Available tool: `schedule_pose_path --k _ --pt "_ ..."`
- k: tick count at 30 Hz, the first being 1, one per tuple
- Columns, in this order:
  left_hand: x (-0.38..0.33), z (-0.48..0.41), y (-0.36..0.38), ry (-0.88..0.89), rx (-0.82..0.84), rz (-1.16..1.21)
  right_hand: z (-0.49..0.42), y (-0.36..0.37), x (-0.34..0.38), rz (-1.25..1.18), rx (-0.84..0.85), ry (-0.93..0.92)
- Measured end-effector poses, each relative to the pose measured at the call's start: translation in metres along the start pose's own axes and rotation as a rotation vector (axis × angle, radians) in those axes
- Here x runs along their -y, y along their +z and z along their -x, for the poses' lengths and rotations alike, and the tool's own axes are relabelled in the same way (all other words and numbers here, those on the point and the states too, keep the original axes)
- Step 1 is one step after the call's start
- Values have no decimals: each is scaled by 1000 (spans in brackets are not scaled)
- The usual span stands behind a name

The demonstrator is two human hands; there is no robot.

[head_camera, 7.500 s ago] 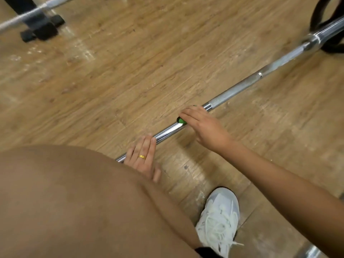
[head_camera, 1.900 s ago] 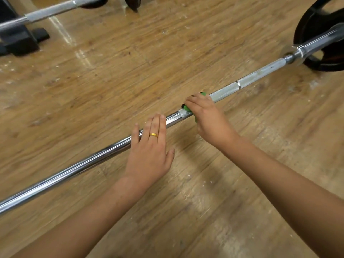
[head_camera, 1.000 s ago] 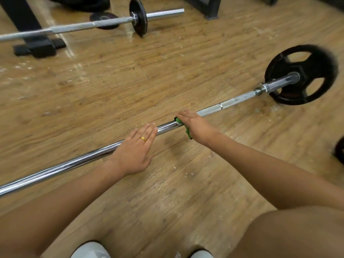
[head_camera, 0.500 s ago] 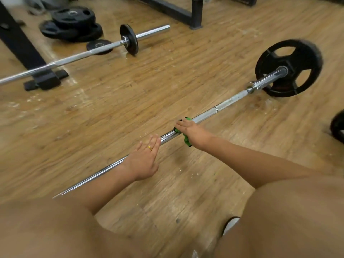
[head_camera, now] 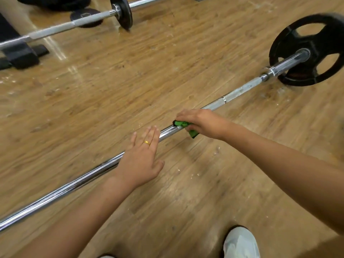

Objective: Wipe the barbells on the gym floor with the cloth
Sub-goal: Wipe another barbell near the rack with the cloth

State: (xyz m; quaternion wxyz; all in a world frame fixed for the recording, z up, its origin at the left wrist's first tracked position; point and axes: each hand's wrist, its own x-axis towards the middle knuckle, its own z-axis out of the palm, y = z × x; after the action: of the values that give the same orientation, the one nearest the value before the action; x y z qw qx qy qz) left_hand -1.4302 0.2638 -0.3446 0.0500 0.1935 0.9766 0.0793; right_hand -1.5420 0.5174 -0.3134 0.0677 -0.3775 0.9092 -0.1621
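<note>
The fingers of my right hand [head_camera: 202, 121] are curled down over a bunched green cloth [head_camera: 184, 124], pinching it around the shaft of the barbell [head_camera: 240, 90] that lies on the wooden floor [head_camera: 111, 90]. A corner of the cloth pokes out on the near side of those fingers. The fingers of my left hand [head_camera: 141, 157] are straight and close together, laid flat across the shiny shaft just to the left of the cloth and holding nothing. Beyond my right fingers the shaft runs through a duller, rougher-looking stretch to a black weight plate [head_camera: 284, 45] well away from them, and behind my left fingers it runs off toward the lower left edge. I judge the bar heavy and rigid, so it won't flex or lift under a wipe, but being round it may roll, which makes the flat left hand a useful brake. The polished part should let the cloth glide. The rough stretch ahead will likely drag at something so soft and light, so I'd keep the cloth wrapped right around the shaft and squeeze firmly. A second barbell [head_camera: 61, 27] lies far beyond both sets of fingers, and I cannot tell whether it has been wiped
</note>
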Motion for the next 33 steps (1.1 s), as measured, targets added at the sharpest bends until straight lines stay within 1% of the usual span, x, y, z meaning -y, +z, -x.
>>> schedule_pose_path --k 1,4,5,6,7,8,11,12,15,18,21,24,29,31,33 --pt "-2 -1 -1 -7 8 -7 -2 -5 3 20 -95 -14" --pt "-7 -2 1 -30 12 -61 -8 -7 14 75 -530 16" --pt "-8 -3 1 -40 6 -74 -10 -5 16 96 -641 22" --pt "-10 -3 1 -51 3 -87 -10 -2 18 126 -695 22" --pt "-12 -4 2 -59 2 -98 -10 4 18 149 -696 24" --pt "-14 -4 3 -66 -2 -106 -8 11 17 145 -649 23" --pt "-17 -5 6 -77 -9 -123 4 34 12 48 -383 31" --pt "-17 -5 6 -77 -17 -130 9 38 11 42 -327 16" --pt "-17 -4 8 -74 -25 -149 19 36 13 59 -254 29" --pt "-20 -4 9 -97 -26 -164 20 30 14 -27 -272 96" --pt "-25 -2 9 -127 -18 -170 16 34 20 68 -330 165" --pt "-29 0 7 -144 -19 -180 14 42 25 36 -334 296" --pt "-33 0 8 -144 -18 -179 11 43 19 56 -327 255" --pt "-32 1 9 -135 -21 -170 9 43 20 42 -347 242" --pt "-32 1 9 -131 -18 -166 9 46 25 88 -374 187"
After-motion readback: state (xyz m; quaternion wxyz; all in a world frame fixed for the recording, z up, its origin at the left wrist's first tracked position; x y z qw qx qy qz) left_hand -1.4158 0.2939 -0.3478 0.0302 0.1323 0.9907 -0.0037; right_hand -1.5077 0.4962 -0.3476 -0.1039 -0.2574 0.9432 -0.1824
